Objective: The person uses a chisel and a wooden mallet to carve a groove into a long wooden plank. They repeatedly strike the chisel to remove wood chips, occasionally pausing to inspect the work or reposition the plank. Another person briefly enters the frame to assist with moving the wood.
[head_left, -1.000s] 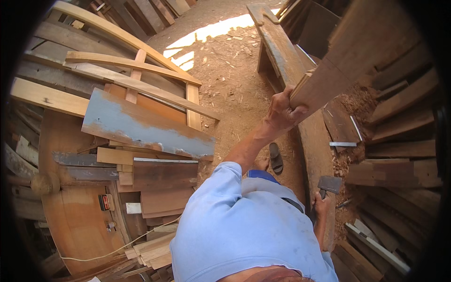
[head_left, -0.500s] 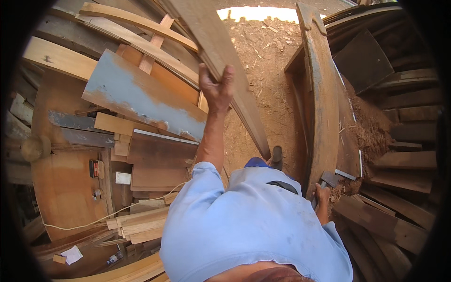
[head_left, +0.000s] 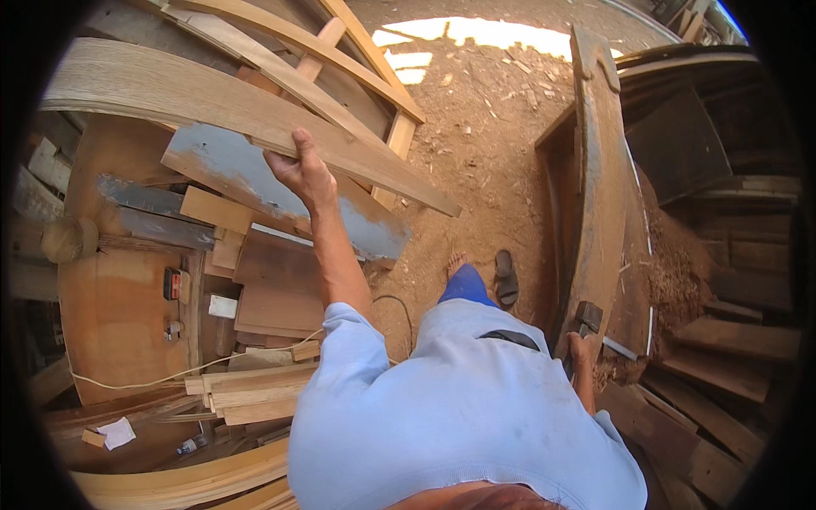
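Observation:
My left hand [head_left: 308, 177] is closed around the edge of a long wooden plank [head_left: 212, 100]. The plank slants across the upper left, its narrow end over the sawdust-covered ground. Beneath it lies a board with worn grey-blue paint [head_left: 361, 229]. At the lower right, my right hand [head_left: 582, 350] grips a hammer by its handle, with the dark hammer head [head_left: 589, 314] showing above the fist. That hand is beside the near end of a thick, worn wooden bench [head_left: 602, 187], and part of the handle is hidden.
A light wooden frame [head_left: 361, 64] lies at the upper left. Brown boards [head_left: 285, 285] and stacked strips [head_left: 255, 395] fill the left side, crossed by a pale cord [head_left: 204, 364]. A dark sandal [head_left: 506, 280] sits near my bare foot. More planks [head_left: 714, 361] lie right of the bench.
My left hand has swung the plank round to the left, and its lower end has moved away from my feet. The hammer head has turned and shifted slightly left.

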A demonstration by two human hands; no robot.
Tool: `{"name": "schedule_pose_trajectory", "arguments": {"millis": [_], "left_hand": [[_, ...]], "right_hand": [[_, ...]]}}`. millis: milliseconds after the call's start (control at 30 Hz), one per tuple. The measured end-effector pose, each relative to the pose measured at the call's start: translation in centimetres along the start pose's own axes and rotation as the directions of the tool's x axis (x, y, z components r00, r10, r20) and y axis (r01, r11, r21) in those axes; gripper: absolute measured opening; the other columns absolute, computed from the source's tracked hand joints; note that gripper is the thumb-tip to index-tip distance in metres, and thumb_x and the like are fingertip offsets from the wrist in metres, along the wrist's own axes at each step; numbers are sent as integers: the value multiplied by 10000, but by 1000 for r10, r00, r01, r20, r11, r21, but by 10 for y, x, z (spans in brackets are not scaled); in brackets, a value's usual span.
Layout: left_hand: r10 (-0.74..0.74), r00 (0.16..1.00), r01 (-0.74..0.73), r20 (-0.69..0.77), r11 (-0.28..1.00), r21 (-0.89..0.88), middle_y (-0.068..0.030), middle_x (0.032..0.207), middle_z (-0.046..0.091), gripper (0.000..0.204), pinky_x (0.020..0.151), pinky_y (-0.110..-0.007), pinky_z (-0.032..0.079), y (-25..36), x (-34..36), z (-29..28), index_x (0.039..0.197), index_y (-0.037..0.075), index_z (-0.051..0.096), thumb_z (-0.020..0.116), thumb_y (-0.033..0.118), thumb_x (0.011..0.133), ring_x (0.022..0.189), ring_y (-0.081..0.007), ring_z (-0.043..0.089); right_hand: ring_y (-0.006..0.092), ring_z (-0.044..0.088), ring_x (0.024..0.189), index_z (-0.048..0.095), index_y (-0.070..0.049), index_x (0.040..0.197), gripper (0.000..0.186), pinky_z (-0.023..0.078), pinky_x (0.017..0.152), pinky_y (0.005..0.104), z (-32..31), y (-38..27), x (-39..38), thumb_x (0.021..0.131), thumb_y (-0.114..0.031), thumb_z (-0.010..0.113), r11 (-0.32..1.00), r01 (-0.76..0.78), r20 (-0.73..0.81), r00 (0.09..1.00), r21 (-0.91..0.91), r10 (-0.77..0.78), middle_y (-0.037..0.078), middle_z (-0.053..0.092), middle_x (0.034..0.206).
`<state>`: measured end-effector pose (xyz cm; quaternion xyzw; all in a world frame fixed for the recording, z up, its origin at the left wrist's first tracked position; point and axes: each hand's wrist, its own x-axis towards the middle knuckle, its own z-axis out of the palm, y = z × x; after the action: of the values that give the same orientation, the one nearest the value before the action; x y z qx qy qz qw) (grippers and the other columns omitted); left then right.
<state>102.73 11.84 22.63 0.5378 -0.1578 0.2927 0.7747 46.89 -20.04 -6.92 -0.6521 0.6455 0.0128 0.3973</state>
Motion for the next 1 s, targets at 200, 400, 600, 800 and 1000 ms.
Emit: {"name": "schedule_pose_trajectory", "arguments": {"millis": [200,400,600,800,1000], "left_hand": [[-21,998,27,-51,992,126,-173,1320,544,600,1043,-372,464,-93,37,-18,1369,-58,412,734,240,960,1213,-240,549],[-178,976,205,-124,943,261,-186,1234,585,546,971,-396,497,-226,110,-63,1308,-47,470,717,294,960,1155,-266,577],[-300,944,295,-139,577,762,-291,1334,554,679,1054,-501,426,-280,200,-69,1382,-63,441,680,406,953,1239,-382,548],[-291,889,444,-354,354,823,-403,1578,189,1089,1229,-472,243,-340,219,-86,1536,-159,61,664,506,918,1460,-482,295],[-196,904,428,-381,364,828,-401,1561,208,1045,1208,-519,262,-333,213,-95,1543,-136,64,650,473,929,1456,-494,283]], "right_hand": [[206,597,560,652,78,749,233,461,526,382,43,-121,50,746,-150,699,981,140,216,962,137,-168,108,614,630],[182,585,511,639,32,634,199,437,476,365,111,-277,71,739,-125,700,967,253,246,936,29,-252,90,609,590],[176,593,525,647,-13,650,167,444,485,359,185,-360,116,748,-126,721,958,270,431,878,-91,-207,78,624,596],[178,611,543,655,-14,690,197,466,503,367,210,-405,131,754,-163,766,936,290,549,824,-200,-138,93,639,625],[293,539,1256,607,-117,1328,501,420,1075,378,205,-421,130,937,-429,637,787,357,651,755,-502,73,207,590,1335]]}}
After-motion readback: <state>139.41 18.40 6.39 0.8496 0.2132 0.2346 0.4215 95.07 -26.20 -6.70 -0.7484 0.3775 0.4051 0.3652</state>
